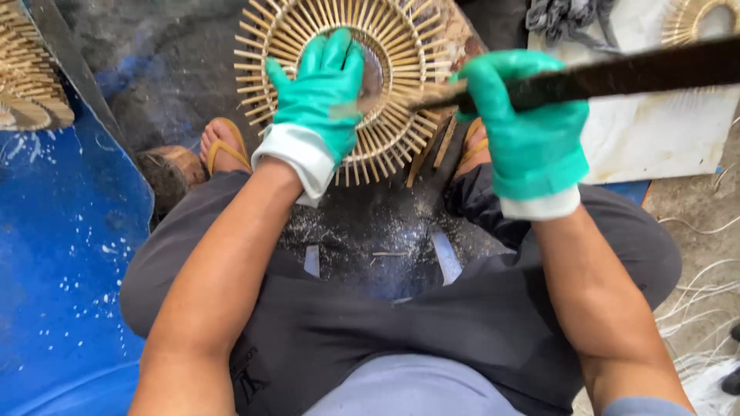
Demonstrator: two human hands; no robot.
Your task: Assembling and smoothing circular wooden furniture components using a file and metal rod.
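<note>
A round sunburst frame (401,46) of thin bamboo sticks rests on a wooden block ahead of my knees. My left hand (320,88), in a green glove, lies flat on the frame's ring and centre, pressing it down. My right hand (528,127), also green-gloved, is closed around the dark handle of a long dark blade (655,69) that runs off to the right; its tip end meets the frame's right side near the sticks. I sit with legs apart, feet in yellow sandals (223,146) either side of the block.
A blue tarp (62,254) covers the ground at left, with more stick frames (27,77) at its top corner. A white board (663,131) lies at right, another frame (697,19) on it. Wood shavings lie between my legs; white strips (701,308) at right.
</note>
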